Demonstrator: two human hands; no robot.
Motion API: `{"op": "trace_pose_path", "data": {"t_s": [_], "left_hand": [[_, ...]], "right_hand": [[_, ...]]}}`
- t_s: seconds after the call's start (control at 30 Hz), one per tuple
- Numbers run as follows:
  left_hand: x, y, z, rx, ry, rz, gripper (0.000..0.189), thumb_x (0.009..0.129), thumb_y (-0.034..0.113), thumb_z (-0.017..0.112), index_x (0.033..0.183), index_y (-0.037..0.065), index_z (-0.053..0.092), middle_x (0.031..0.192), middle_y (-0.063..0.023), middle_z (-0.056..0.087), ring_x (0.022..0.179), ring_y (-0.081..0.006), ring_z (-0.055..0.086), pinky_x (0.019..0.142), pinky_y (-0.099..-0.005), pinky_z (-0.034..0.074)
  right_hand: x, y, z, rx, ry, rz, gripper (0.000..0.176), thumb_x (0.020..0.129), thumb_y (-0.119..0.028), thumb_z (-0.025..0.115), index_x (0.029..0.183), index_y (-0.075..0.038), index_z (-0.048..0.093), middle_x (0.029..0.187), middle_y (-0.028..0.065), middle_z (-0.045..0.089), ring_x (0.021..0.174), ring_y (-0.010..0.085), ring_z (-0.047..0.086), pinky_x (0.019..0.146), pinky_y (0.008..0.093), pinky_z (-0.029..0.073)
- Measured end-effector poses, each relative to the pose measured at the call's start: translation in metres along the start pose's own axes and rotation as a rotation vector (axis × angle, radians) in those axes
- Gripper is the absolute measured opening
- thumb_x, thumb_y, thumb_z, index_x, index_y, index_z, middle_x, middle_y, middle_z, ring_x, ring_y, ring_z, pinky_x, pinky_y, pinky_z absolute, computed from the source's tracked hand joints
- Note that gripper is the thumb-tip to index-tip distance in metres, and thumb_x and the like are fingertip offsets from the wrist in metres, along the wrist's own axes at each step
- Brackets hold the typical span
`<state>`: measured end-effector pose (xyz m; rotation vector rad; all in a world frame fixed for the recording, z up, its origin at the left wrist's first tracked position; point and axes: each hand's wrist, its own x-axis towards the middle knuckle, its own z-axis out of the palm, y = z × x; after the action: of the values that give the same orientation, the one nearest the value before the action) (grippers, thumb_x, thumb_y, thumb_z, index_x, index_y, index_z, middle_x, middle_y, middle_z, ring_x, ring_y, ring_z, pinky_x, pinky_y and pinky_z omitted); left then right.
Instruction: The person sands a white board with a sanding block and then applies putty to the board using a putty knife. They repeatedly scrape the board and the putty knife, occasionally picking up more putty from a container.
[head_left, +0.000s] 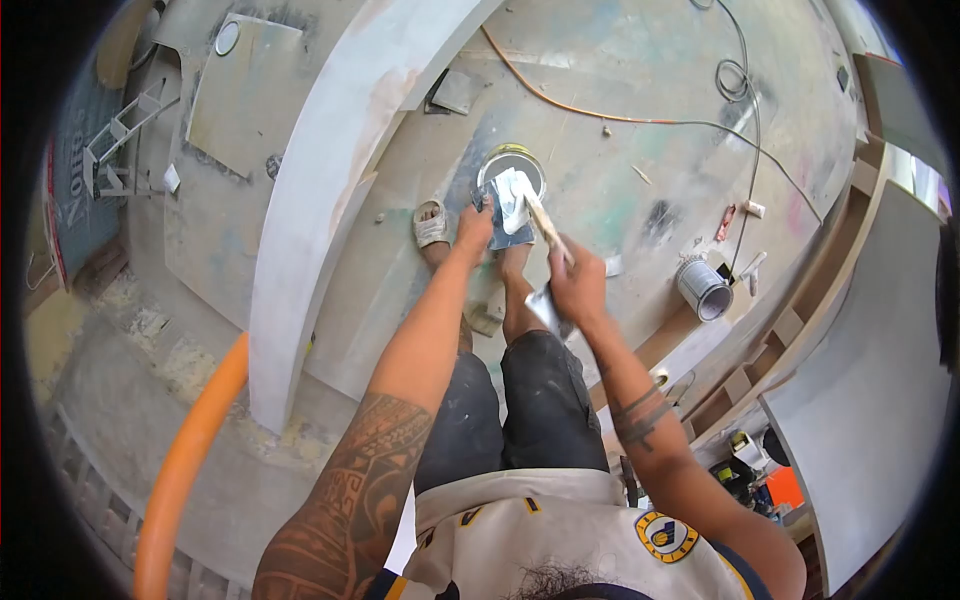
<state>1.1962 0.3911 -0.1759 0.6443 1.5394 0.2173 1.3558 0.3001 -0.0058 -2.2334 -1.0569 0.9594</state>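
Note:
My left hand [474, 228] is closed on the edge of a dark flat board, which looks like a filler board [517, 237]. White paste [511, 200] is heaped on it. My right hand [578, 284] grips a wooden stick [543, 222], its far end coated in the paste and touching the heap. A wide metal blade, seemingly a putty knife [545, 309], juts out below the same hand; its handle is hidden. Just beyond the board, an open round can [513, 158] stands on the floor, partly covered by the board.
A curved white panel [325, 140] rises on my left, with an orange hose [190, 470] near its foot. An orange cable [560, 105] crosses the floor ahead. Another open can [704, 288] lies to the right. A small stepladder [125, 135] is at far left.

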Motion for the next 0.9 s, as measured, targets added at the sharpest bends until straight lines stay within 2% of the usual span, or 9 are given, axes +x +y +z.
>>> {"op": "trace_pose_path", "data": {"t_s": [0.17, 0.3, 0.37, 0.43, 0.47, 0.53, 0.6, 0.7, 0.9], "left_hand": [[-0.027, 0.023, -0.023, 0.203, -0.093, 0.12, 0.05, 0.101, 0.042, 0.054, 0.113, -0.006, 0.064, 0.094, -0.0142, 0.068, 0.082, -0.0212, 0.06, 0.077, -0.036, 0.048], [-0.077, 0.064, -0.03, 0.228, -0.143, 0.368, 0.05, 0.103, 0.042, 0.052, 0.111, -0.006, 0.064, 0.089, -0.0132, 0.068, 0.081, -0.0207, 0.06, 0.077, -0.0343, 0.048], [-0.097, 0.079, -0.036, 0.256, -0.15, 0.386, 0.037, 0.104, 0.03, 0.053, 0.11, -0.005, 0.064, 0.096, -0.0154, 0.068, 0.088, -0.02, 0.061, 0.081, -0.0341, 0.048], [-0.133, 0.102, -0.037, 0.235, -0.151, 0.63, 0.021, 0.096, 0.004, 0.055, 0.113, -0.002, 0.065, 0.106, -0.0159, 0.065, 0.096, -0.0216, 0.062, 0.086, -0.0328, 0.047], [-0.15, 0.114, -0.039, 0.237, -0.162, 0.653, 0.021, 0.096, 0.004, 0.055, 0.113, -0.002, 0.065, 0.106, -0.0159, 0.065, 0.096, -0.0216, 0.062, 0.086, -0.0328, 0.047], [-0.182, 0.136, -0.042, 0.238, -0.295, 0.929, 0.046, 0.08, -0.016, 0.052, 0.119, 0.004, 0.067, 0.111, -0.0144, 0.061, 0.104, -0.0249, 0.06, 0.09, -0.0326, 0.047], [-0.21, 0.15, -0.044, 0.273, -0.32, 1.055, 0.055, 0.076, -0.017, 0.051, 0.122, 0.007, 0.067, 0.113, -0.0139, 0.06, 0.105, -0.0273, 0.06, 0.091, -0.0333, 0.048], [-0.234, 0.151, -0.054, 0.326, -0.311, 1.188, 0.061, 0.074, -0.015, 0.058, 0.127, 0.013, 0.067, 0.118, -0.0124, 0.058, 0.108, -0.0319, 0.058, 0.096, -0.0382, 0.048], [-0.27, 0.156, -0.069, 0.35, -0.27, 1.508, 0.057, 0.074, -0.013, 0.062, 0.125, 0.012, 0.067, 0.128, -0.0155, 0.057, 0.12, -0.0344, 0.058, 0.101, -0.0417, 0.05]], "right_hand": [[0.054, 0.045, -0.004, 0.279, -0.261, 0.53, 0.051, 0.099, -0.043, 0.057, 0.113, 0.005, 0.069, 0.074, 0.0163, 0.069, 0.07, 0.018, 0.063, 0.071, 0.035, 0.052], [0.039, 0.056, -0.025, 0.337, -0.276, 0.454, 0.05, 0.099, -0.042, 0.057, 0.119, 0.003, 0.066, 0.088, 0.0169, 0.07, 0.079, 0.0183, 0.063, 0.077, 0.032, 0.051], [0.024, 0.042, -0.039, 0.362, -0.288, 0.371, 0.05, 0.099, -0.04, 0.058, 0.125, 0.002, 0.063, 0.095, 0.0174, 0.07, 0.085, 0.0183, 0.062, 0.079, 0.0314, 0.051], [0.005, 0.015, -0.063, 0.523, -0.342, 0.406, 0.055, 0.097, -0.035, 0.063, 0.138, 0.001, 0.052, 0.107, 0.0163, 0.067, 0.095, 0.0201, 0.062, 0.083, 0.0326, 0.051], [0.0, 0.012, -0.066, 0.536, -0.383, 0.426, 0.049, 0.098, -0.021, 0.062, 0.141, -0.001, 0.048, 0.11, 0.0123, 0.065, 0.097, 0.0155, 0.059, 0.085, 0.0308, 0.05], [-0.015, 0.002, -0.066, 0.76, -0.31, 0.42, 0.048, 0.096, -0.015, 0.065, 0.139, -0.001, 0.049, 0.109, 0.012, 0.064, 0.097, 0.0163, 0.06, 0.086, 0.0309, 0.051], [-0.023, -0.007, -0.061, 1.162, -0.252, 0.437, 0.05, 0.09, -0.001, 0.068, 0.136, 0.001, 0.049, 0.113, 0.0132, 0.064, 0.102, 0.0204, 0.065, 0.093, 0.0341, 0.054], [-0.032, -0.026, -0.049, 1.466, -0.145, 0.552, 0.046, 0.087, 0.003, 0.069, 0.13, 0.005, 0.052, 0.112, 0.0147, 0.065, 0.102, 0.0215, 0.065, 0.092, 0.0356, 0.056], [-0.064, -0.104, -0.031, 1.753, -0.143, 0.448, 0.039, 0.104, -0.023, 0.045, 0.134, 0.001, 0.05, 0.125, 0.0138, 0.063, 0.113, 0.0244, 0.064, 0.101, 0.0398, 0.052]]}}
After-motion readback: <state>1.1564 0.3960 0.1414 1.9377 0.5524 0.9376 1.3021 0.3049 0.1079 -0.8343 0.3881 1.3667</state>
